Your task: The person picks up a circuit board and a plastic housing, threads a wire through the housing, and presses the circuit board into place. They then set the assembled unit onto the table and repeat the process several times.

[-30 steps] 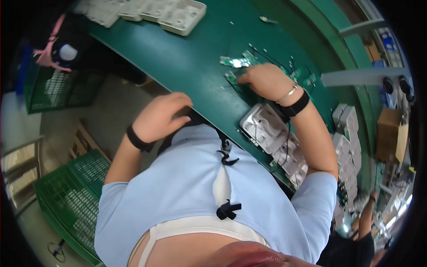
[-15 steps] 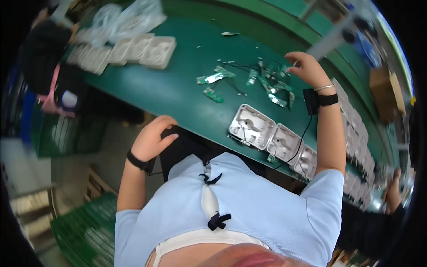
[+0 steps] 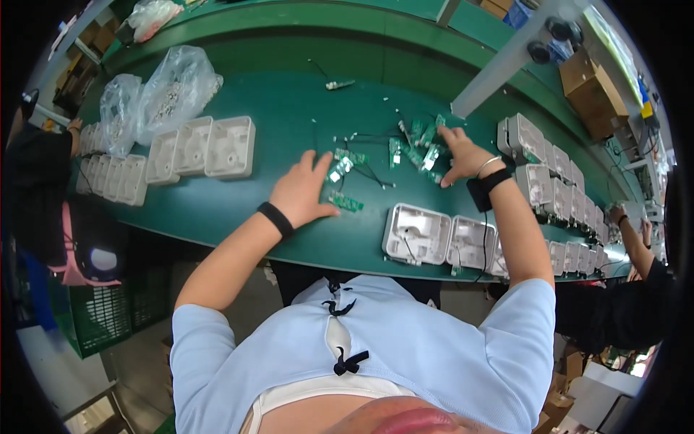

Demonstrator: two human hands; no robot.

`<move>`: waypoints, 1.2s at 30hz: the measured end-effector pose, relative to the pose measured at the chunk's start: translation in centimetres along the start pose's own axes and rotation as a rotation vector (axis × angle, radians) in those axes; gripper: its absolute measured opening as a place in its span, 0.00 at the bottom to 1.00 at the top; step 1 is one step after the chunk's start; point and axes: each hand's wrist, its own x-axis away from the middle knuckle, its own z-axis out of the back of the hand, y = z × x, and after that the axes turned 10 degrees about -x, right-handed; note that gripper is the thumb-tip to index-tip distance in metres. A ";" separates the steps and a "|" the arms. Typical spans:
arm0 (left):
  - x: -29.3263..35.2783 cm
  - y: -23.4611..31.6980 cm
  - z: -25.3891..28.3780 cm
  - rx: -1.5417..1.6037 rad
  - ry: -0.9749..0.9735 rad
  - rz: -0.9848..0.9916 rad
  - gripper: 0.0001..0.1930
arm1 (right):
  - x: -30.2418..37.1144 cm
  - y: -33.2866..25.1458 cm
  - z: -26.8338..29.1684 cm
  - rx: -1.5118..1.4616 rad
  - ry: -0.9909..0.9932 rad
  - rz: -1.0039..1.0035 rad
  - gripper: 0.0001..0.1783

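Note:
My left hand (image 3: 302, 189) is open over the green table, its fingers spread at the left edge of a few small green circuit boards (image 3: 351, 156). One separate board (image 3: 347, 202) lies just right of its thumb. At the right side of a loose heap of green boards with dark wires (image 3: 415, 155), my right hand (image 3: 465, 156) is open, thumb and fingers apart. Its fingertips are close to the boards; whether they touch cannot be made out. Near the front edge sit open white plastic housings (image 3: 417, 235) with wires inside, partly behind my right forearm.
White housings (image 3: 230, 148) line the left, beside clear bags of small parts (image 3: 173, 94). More housings (image 3: 536, 184) stand in rows at right. A grey post (image 3: 499, 69) rises behind. A lone wired board (image 3: 340, 84) lies far back. Co-workers are at both sides.
My left hand has moved from beside my body up over the table to the boards. My right hand has come lower, beside the heap, with fingers spread wider. The view has shifted.

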 end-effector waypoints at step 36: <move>9.5 -20.6 7.0 -0.093 0.195 0.323 0.38 | 24.3 -37.4 5.7 -0.521 0.045 -0.470 0.29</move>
